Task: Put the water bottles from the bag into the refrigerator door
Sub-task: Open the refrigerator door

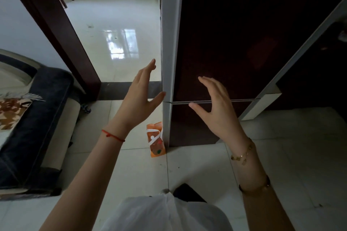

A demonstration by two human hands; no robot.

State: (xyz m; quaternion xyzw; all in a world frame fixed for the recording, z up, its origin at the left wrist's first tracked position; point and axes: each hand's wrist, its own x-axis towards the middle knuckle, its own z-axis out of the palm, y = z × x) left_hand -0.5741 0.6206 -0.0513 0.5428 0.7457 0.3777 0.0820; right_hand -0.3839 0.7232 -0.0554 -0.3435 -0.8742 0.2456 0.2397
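A tall dark maroon refrigerator (234, 43) with a pale side edge stands ahead, both doors closed, a thin seam between the upper and lower door. My left hand (139, 97) is raised just left of its pale edge, fingers spread, thumb almost at the seam. My right hand (216, 107) hovers in front of the door at seam height, fingers apart, holding nothing. An orange paper bag (155, 139) with white handles stands on the floor against the refrigerator's lower left corner. No water bottles show.
A dark sofa (37, 127) with a patterned cushion fills the left side. A brown door frame (62, 30) opens onto a glossy tiled room with a chair. White fabric (165, 214) lies at the bottom centre. Pale floor tiles spread to the right.
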